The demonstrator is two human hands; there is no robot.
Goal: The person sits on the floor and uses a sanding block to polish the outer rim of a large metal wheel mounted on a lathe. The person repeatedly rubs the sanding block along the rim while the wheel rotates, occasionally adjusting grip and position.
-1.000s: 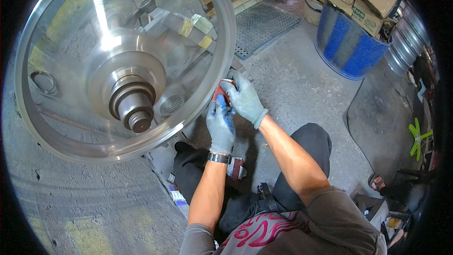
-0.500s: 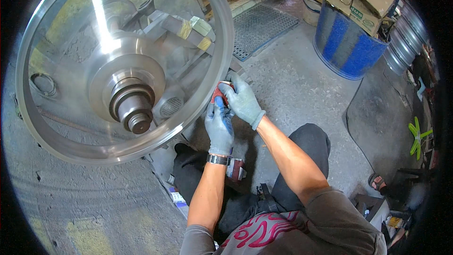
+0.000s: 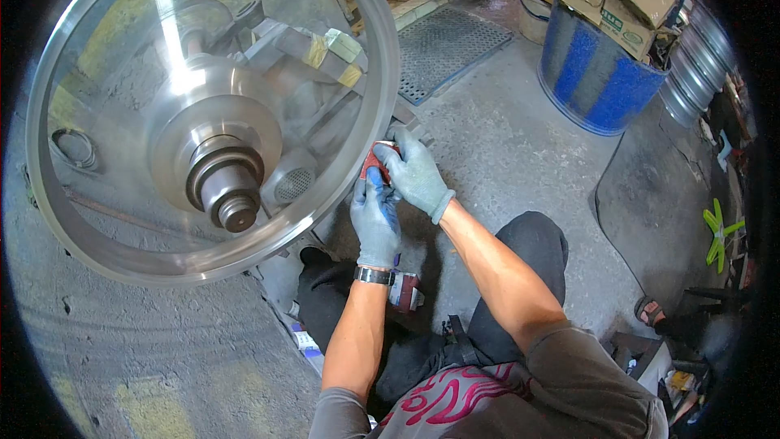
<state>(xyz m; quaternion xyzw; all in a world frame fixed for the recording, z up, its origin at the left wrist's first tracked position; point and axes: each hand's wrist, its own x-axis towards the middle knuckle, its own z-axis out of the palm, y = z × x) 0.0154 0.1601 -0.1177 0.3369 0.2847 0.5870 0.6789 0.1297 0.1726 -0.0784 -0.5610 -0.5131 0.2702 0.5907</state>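
Observation:
Both my hands wear grey gloves and meet at the lower right edge of a large metal wheel [image 3: 385, 89]. Its spokes are smeared by spinning, and a stepped shaft [image 3: 234, 195] sticks out of its middle. A folded piece of red sandpaper [image 3: 371, 162] is gripped at the rim. My left hand [image 3: 376, 223] pinches it from below, thumb up. From the right, my right hand [image 3: 418, 175] closes its fingers over its upper part. The sandpaper is at or very near the rim; exact contact is hidden.
A blue drum [image 3: 589, 73] with cardboard boxes [image 3: 617, 0] on top stands at the far right. A perforated mat [image 3: 451, 49] lies beyond my hands. A dark red roll or packet [image 3: 406, 291] sits between my legs. A sandalled foot [image 3: 648, 310] shows at right.
The wheel keeps spinning. My hands hold the same grip on the sandpaper at the rim, and the whole view has shifted very slightly.

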